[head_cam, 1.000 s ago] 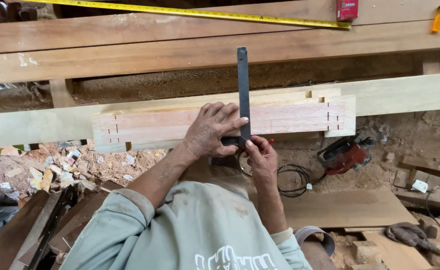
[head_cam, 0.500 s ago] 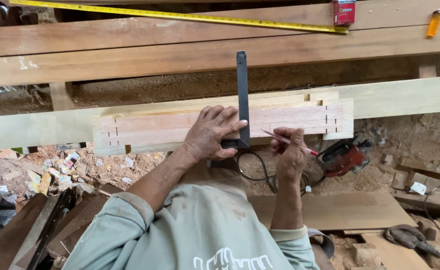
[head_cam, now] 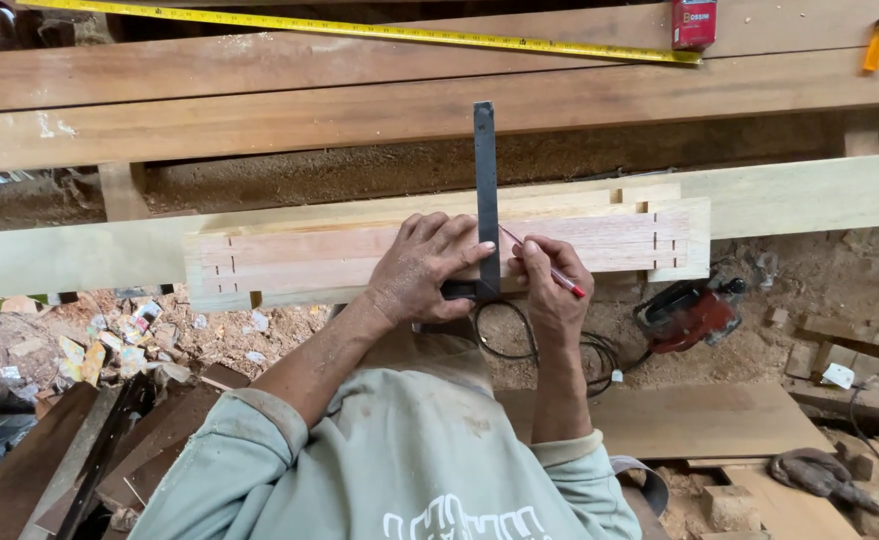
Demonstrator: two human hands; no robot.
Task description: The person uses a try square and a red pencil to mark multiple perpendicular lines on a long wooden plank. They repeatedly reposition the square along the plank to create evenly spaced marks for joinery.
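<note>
- Since half a second ago, the right hand (head_cam: 551,290) has swung back from the right toward the steel square, and the pencil tip that pointed away now sits against the blade's right edge.
- Head view: the left hand (head_cam: 421,268) lies flat, fingers spread, pressing the dark grey try square (head_cam: 485,190) down onto the workpiece (head_cam: 309,255); the forefinger reaches across to touch the blade.
- The right hand is curled in a writing grip around a slim pencil (head_cam: 544,265) with a red end, its point on the wood just beside the blade.
- The workpiece is a stack of pale, reddish-grained boards, smooth-planed, with short dark marks and small notches near both ends. It rests across a long, pale plank (head_cam: 809,190) that serves as the table.
- The square's thin flat blade stands straight across the boards and juts past their far edge.
- Beyond lie two broad brown planks (head_cam: 259,110), rougher and dusty, carrying a stretched yellow tape measure (head_cam: 359,28) with a red case (head_cam: 693,22), and a small orange object (head_cam: 877,40).
- Below, on sawdust-strewn ground: a red power tool (head_cam: 687,312) with black coiled cable (head_cam: 559,350), offcuts, and dark boards at the left.
- The person's pale green sleeves cover the lower middle.
</note>
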